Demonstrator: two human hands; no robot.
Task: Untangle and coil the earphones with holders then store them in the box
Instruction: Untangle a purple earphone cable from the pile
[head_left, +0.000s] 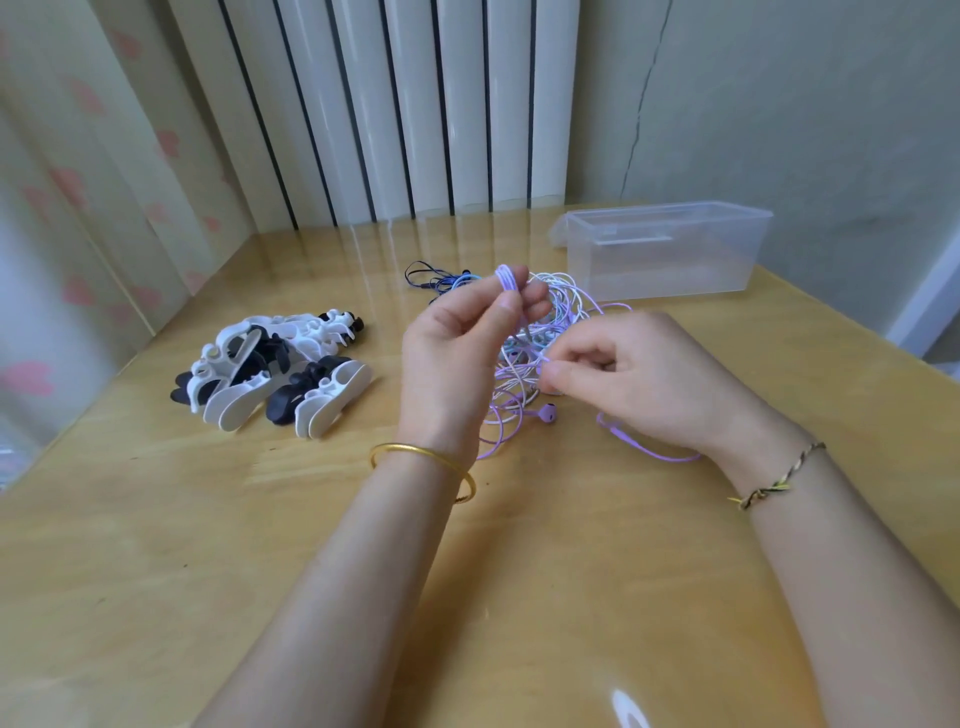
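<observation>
A glossy honey-coloured wooden worktop (156, 545) catches light. Behind its far edge stand white vertical slats (415, 104), a cracked pale wall (805, 104) rightward, a pink-patterned curtain (78, 182) leftward.

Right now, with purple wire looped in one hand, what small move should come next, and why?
Probably the right hand should tease more thin purple earphone cable out of the tangled heap of purple, white and blue wires and pass another loop to the left hand: only a small coil is wound, and the purple earbud lies loose below.
</observation>
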